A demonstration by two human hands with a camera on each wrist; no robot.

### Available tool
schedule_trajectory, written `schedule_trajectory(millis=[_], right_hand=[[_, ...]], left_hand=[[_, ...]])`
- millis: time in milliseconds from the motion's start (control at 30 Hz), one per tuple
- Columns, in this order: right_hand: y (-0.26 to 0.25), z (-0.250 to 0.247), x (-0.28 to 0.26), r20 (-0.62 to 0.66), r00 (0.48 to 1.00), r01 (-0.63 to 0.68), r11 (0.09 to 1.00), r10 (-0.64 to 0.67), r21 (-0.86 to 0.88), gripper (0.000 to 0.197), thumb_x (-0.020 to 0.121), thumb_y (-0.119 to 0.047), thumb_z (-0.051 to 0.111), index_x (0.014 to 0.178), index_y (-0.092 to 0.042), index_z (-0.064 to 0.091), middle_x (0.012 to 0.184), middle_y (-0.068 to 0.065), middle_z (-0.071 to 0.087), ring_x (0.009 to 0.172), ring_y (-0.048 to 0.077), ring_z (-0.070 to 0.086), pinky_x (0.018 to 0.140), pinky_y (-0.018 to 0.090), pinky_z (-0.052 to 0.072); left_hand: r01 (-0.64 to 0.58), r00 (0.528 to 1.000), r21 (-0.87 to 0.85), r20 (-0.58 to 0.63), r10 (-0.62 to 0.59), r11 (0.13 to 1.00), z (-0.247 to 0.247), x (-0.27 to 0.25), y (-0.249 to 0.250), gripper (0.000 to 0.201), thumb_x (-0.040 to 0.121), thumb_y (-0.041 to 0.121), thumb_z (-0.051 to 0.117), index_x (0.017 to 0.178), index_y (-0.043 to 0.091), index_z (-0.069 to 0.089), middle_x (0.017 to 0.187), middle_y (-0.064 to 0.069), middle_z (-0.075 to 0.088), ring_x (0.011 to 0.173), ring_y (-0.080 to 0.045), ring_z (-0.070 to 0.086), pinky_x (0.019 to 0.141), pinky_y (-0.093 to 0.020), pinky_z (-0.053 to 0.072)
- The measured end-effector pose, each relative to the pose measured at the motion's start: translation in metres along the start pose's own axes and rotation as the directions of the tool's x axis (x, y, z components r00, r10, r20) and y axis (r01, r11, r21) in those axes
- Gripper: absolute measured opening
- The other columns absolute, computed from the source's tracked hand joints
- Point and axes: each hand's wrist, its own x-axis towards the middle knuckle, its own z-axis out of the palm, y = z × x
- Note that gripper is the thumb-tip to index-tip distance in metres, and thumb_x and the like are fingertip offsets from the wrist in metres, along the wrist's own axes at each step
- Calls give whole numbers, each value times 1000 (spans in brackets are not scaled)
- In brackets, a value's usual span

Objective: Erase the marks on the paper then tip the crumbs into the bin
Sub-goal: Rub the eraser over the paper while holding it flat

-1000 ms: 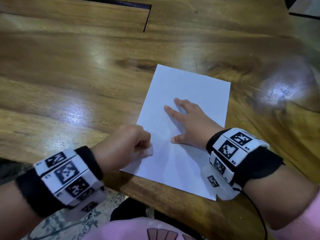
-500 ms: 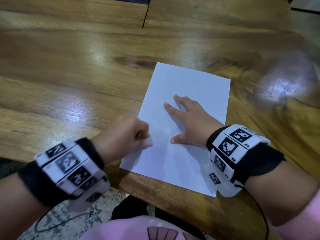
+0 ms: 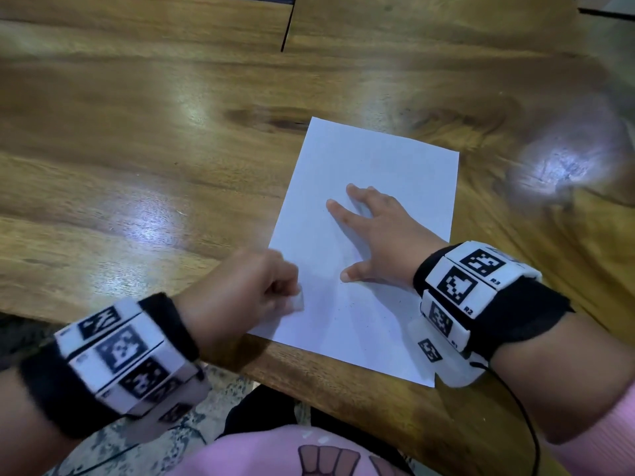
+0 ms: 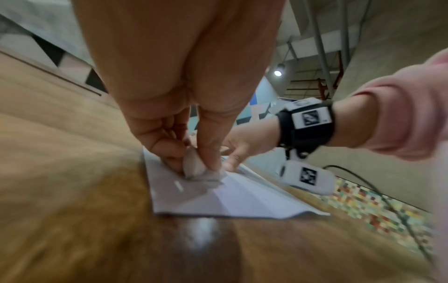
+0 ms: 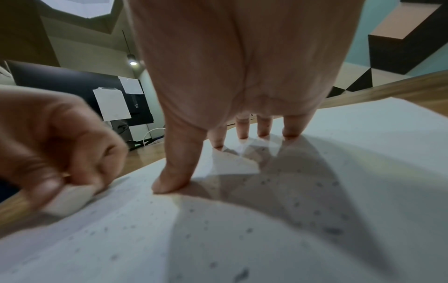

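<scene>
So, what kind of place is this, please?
Probably an indoor office or studio: a glossy wooden table, sheets taped to a dark board, and geometric coloured wall panels under a ceiling lamp.

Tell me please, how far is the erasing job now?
Mostly erased: the paper shows no clear marks, and grey crumbs lie scattered on it. In hand: the left hand pinches the eraser at the sheet's left edge, while the right hand presses the paper flat. Left: tipping the crumbs; no bin is in view.
</scene>
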Motion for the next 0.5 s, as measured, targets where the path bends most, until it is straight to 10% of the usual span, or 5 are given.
schedule_trajectory(millis=[267, 500], right_hand=[[-1, -1, -1, -7, 1000, -7, 1000, 7, 8, 97, 81, -50, 63, 148, -34, -5, 157, -2, -16, 145, 20, -13, 116, 30, 0], [0, 1, -1, -13, 1000, 7, 1000, -7, 20, 97, 81, -49, 63, 149, -34, -4, 158, -1, -16, 145, 20, -14, 116, 31, 0]], left_hand=[[-16, 991, 25, -135, 19, 1000, -15, 54, 11, 8, 74, 18, 70, 74, 13, 64, 67, -2, 62, 61, -16, 52, 55, -17, 35], [-71, 993, -33, 91, 74, 997, 5, 9, 5, 16, 73, 19, 71, 63, 20, 59, 67, 10, 51, 65, -6, 54, 58, -17, 37]])
